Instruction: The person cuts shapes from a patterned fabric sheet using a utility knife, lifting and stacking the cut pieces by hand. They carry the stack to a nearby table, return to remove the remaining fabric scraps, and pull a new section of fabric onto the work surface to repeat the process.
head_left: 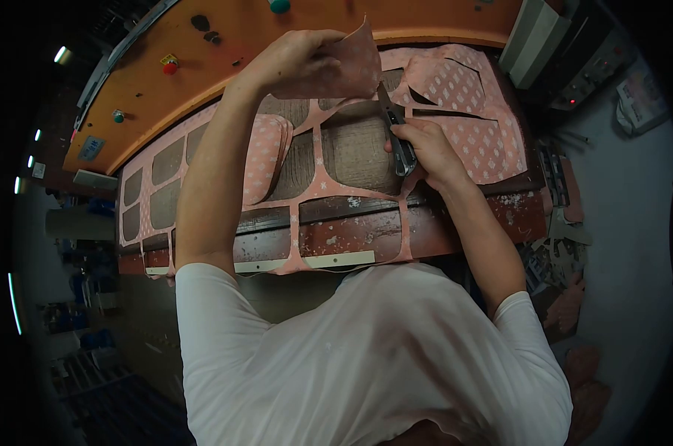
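Observation:
My left hand (299,56) is closed on a pink patterned piece (355,65), lifted above the far part of the bench. In my right hand (424,145) is a dark utility knife (397,141), its blade pointing away from me, close to the lifted piece's lower right corner. Beneath both hands lies a pink sheet (320,182) with large rounded openings that show a worn brown board (357,147). A stack of cut pink pieces (266,157) rests left of centre. At the right, patterned pieces (455,85) lie in the sheet with dark gaps along their edges.
Beyond the bench stands an orange machine panel (232,56) with a red button (171,68) and green knobs. A pale metal strip (322,260) runs along the near edge. Scraps (563,253) hang or lie at the right, near a grey control box (600,74).

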Available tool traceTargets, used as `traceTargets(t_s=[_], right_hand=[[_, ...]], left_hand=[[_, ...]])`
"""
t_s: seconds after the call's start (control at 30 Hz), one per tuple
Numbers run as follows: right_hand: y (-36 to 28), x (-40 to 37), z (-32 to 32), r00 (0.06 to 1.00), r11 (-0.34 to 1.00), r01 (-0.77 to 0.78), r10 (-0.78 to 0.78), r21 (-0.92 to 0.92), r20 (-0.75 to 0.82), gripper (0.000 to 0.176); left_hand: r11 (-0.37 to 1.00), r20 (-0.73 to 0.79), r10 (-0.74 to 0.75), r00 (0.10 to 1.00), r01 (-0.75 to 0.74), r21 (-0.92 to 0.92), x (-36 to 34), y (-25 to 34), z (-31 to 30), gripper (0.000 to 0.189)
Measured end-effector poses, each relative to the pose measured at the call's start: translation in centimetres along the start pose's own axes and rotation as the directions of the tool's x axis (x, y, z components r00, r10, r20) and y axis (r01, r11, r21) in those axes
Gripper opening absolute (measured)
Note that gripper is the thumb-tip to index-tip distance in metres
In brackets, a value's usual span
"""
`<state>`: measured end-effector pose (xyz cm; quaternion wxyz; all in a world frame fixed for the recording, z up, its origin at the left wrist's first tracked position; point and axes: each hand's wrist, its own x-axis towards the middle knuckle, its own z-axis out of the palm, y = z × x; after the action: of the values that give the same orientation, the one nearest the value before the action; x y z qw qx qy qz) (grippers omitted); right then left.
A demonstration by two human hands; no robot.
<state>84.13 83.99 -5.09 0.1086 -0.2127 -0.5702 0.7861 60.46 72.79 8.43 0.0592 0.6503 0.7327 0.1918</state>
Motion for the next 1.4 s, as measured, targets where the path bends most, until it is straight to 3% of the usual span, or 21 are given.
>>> traceTargets(t_s=[0.17, 0.3, 0.5, 0.7, 0.9, 1.1, 1.27, 1.4], right_hand=[[-0.1, -2.1, -0.4, 0.996, 0.999, 0.003, -0.006, 0.038, 0.086, 0.022], [-0.4, -1.5, -1.2, 0.998, 0.994, 0.025, -0.031, 0.109, 0.053, 0.021], [-1.0, -0.2, 0.6, 0.993, 1.0, 0.028, -0.029, 0.013, 0.111, 0.022], [-0.7, 0.7, 2.5, 0.996, 1.0, 0.019, -0.017, -0.023, 0.092, 0.022], [0.4, -0.2, 4.0, 0.998, 0.982, 0.037, -0.027, -0.188, 0.058, 0.024], [-0.3, -2.7, 1.7, 0.989, 0.992, -0.038, 0.054, -0.124, 0.135, 0.021], [-0.9, -1.8, 1.0, 0.986, 0.999, 0.006, 0.002, -0.049, 0.164, 0.021], [-0.6, 0.1, 2.0, 0.991, 0.993, 0.021, -0.004, -0.117, 0.137, 0.022]], left_hand=[[0.999, -0.037, -0.009, 0.999, 0.008, -0.042, -0.6, 0.0, -1.1, 0.043], [0.998, -0.076, -0.023, 0.997, 0.019, -0.057, -0.9, -0.8, -0.9, 0.043], [1.0, -0.068, -0.016, 0.998, 0.016, 0.013, -0.7, -0.6, -0.9, 0.042], [0.999, -0.089, -0.015, 0.996, 0.019, 0.047, -1.1, -0.4, -0.7, 0.043], [0.996, -0.103, 0.007, 0.995, 0.002, 0.088, -1.2, -1.2, -0.4, 0.045], [0.999, -0.157, -0.008, 0.988, 0.014, 0.035, -2.0, -1.8, -0.3, 0.043], [0.997, -0.139, -0.08, 0.987, 0.081, 0.001, -2.3, -1.4, 0.1, 0.041], [0.998, -0.164, -0.059, 0.985, 0.063, 0.021, -2.6, -1.3, 0.4, 0.041]])
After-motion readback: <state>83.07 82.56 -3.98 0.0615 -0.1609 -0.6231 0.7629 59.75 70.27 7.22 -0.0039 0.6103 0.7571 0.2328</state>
